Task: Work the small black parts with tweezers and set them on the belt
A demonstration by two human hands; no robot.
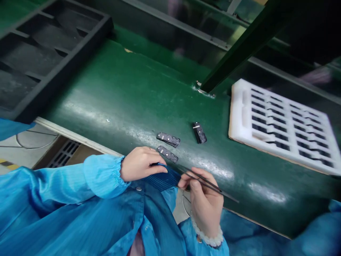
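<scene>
My left hand (140, 164) is closed, pinching a dark blue mesh cloth (163, 179) at the near edge of the green bench. My right hand (205, 199) is closed around thin black tweezers (210, 183) whose tips point left toward the cloth. Three small dark flat parts lie on the green surface just beyond my hands: one (167, 153) close to my left fingers, one (168, 139) behind it, one (199, 132) to the right.
A white foam tray (239, 117) with several slots of dark parts lies at the right. A large black compartment tray (53, 81) sits at the upper left. A dark green post (239, 49) rises from the bench behind the parts.
</scene>
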